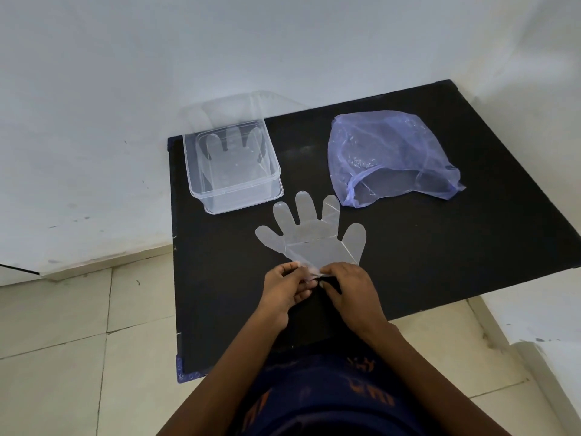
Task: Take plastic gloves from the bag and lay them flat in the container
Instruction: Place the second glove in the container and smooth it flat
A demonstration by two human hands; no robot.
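A clear plastic glove (309, 236) lies spread on the black mat (440, 247), fingers pointing away from me. My left hand (284, 292) and my right hand (352, 292) both pinch its cuff edge at the near end. A clear square container (234, 191) stands at the mat's far left with another glove (232, 152) lying flat inside. A crumpled translucent blue bag (390, 154) sits at the far right, its mouth facing me.
The container's clear lid (226, 108) leans behind it against the white wall. The mat lies on a tiled floor (63, 341). White walls close in at the back and right.
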